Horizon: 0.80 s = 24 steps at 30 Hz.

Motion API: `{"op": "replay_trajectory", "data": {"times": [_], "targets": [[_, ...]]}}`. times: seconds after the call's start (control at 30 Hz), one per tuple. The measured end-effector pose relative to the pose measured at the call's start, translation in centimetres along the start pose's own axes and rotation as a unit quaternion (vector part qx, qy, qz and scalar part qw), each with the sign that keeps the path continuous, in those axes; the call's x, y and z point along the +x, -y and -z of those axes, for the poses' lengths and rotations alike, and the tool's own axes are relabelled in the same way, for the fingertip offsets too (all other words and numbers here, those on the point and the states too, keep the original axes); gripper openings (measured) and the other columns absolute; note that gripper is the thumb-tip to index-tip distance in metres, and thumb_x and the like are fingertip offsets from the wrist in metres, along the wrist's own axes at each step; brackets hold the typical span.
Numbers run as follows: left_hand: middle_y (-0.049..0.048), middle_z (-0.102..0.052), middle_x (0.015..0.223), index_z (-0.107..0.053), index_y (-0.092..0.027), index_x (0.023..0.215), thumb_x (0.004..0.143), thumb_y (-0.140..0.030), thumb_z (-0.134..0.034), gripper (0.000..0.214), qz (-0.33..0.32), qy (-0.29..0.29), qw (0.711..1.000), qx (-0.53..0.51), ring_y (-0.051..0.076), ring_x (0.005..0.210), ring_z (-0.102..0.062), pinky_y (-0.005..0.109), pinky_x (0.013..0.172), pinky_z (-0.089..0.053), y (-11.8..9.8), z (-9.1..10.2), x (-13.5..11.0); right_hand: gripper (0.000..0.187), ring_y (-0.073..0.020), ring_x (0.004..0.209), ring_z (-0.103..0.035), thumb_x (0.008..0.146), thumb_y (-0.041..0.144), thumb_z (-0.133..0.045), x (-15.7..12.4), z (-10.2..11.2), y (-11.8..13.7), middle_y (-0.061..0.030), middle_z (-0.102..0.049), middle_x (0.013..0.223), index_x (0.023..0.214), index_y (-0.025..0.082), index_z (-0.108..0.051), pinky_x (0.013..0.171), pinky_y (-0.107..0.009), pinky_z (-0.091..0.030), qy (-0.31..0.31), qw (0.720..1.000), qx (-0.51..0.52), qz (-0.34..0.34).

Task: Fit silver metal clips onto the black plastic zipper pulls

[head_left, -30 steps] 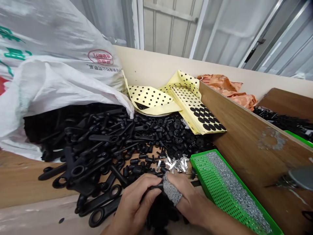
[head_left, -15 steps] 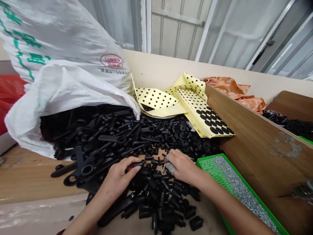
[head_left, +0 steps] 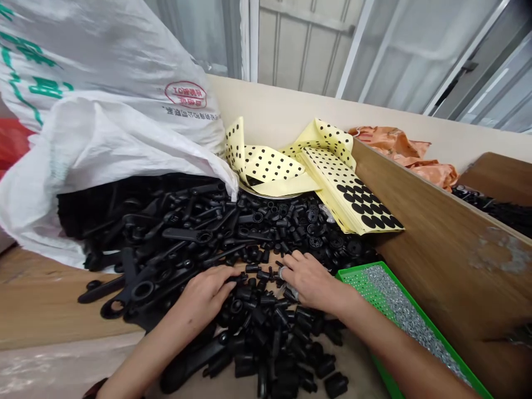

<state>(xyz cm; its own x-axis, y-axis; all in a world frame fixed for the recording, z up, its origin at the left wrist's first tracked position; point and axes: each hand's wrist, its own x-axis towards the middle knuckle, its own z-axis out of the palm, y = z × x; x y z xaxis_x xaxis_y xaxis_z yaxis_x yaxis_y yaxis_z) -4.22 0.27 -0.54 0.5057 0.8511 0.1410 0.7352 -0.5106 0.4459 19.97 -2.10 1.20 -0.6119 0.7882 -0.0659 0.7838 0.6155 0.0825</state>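
My left hand [head_left: 204, 296] pinches a small black plastic part [head_left: 240, 276] between thumb and fingers, over the middle of the pile. Opposite it, my right hand [head_left: 312, 281] reaches down among the parts with its fingers curled; what they hold, if anything, is hidden. A ring and a grey wrap show on its fingers. Below and between both hands spreads a heap of black cylindrical parts [head_left: 260, 332]. Longer black handles with round eyes [head_left: 187, 235] lie to the left of it, and small black knobs and caps [head_left: 316, 230] lie behind.
A white woven sack [head_left: 124, 133] opens at the left, with black handles at its mouth. To the right stands a green tray [head_left: 376, 299] of small metal pieces, beside a wooden divider board [head_left: 440, 238]. Yellow sticker sheets [head_left: 353, 194] with black dots lie behind; orange bags [head_left: 403, 147] lie beyond.
The view has shifted slightly. My left hand keeps its pinch on the black part. The right hand's fingers have tilted lower, covering the small metallic piece that showed beneath them.
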Motion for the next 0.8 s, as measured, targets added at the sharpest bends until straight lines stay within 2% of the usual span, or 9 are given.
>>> {"op": "replay_trajectory", "data": {"times": [0.17,0.4,0.6,0.73,0.8], "targets": [[0.0091,-0.071,0.095,-0.065,-0.015,0.093,0.079,-0.019,-0.039,0.03,-0.017,0.012,0.999,0.031,0.022,0.089,-0.065,0.033,0.08,-0.051,0.4,-0.5,0.5,0.018,-0.0228,0.09,-0.04,0.073,0.011,-0.052,0.2,-0.1,-0.7,-0.009,-0.049,0.1,0.09,0.014,-0.056,0.07,-0.035,-0.037,0.009,0.999,-0.03,0.027],[0.0043,-0.07,0.093,-0.063,-0.021,0.096,0.082,-0.021,-0.04,0.027,-0.044,-0.016,0.998,0.036,0.02,0.087,-0.064,0.03,0.079,-0.05,0.6,-0.3,0.5,0.012,-0.021,0.088,-0.039,0.074,0.012,-0.051,-0.4,0.5,-1.3,-0.0074,-0.048,0.097,0.085,0.015,-0.055,0.071,-0.032,-0.035,-0.001,1.0,-0.007,0.023],[0.0099,-0.063,0.107,-0.06,-0.017,0.104,0.087,-0.027,-0.04,0.028,-0.108,-0.104,0.986,0.066,0.025,0.1,-0.056,0.037,0.09,-0.044,-1.5,-0.2,-1.3,0.015,-0.0214,0.086,-0.04,0.067,0.008,-0.05,-3.3,2.0,-3.1,-0.0076,-0.048,0.095,0.08,0.015,-0.053,0.07,-0.033,-0.034,-0.002,0.998,-0.019,-0.067],[0.01,-0.062,0.11,-0.061,-0.017,0.103,0.086,-0.024,-0.044,0.025,-0.162,-0.105,0.978,0.074,0.026,0.103,-0.054,0.038,0.091,-0.043,-3.1,-0.8,-2.6,0.023,-0.0247,0.089,-0.04,0.065,0.003,-0.05,-5.6,2.2,-3.2,-0.0111,-0.048,0.099,0.085,0.013,-0.054,0.072,-0.036,-0.034,-0.009,0.984,-0.051,-0.169],[0.0092,-0.062,0.11,-0.061,-0.018,0.102,0.086,-0.023,-0.044,0.024,-0.169,-0.098,0.978,0.069,0.025,0.103,-0.054,0.038,0.09,-0.044,-3.2,-0.9,-2.3,0.024,-0.0238,0.091,-0.04,0.067,0.003,-0.049,-6.1,2.0,-2.7,-0.011,-0.047,0.103,0.088,0.014,-0.053,0.075,-0.035,-0.035,-0.024,0.987,-0.015,-0.16]]}}
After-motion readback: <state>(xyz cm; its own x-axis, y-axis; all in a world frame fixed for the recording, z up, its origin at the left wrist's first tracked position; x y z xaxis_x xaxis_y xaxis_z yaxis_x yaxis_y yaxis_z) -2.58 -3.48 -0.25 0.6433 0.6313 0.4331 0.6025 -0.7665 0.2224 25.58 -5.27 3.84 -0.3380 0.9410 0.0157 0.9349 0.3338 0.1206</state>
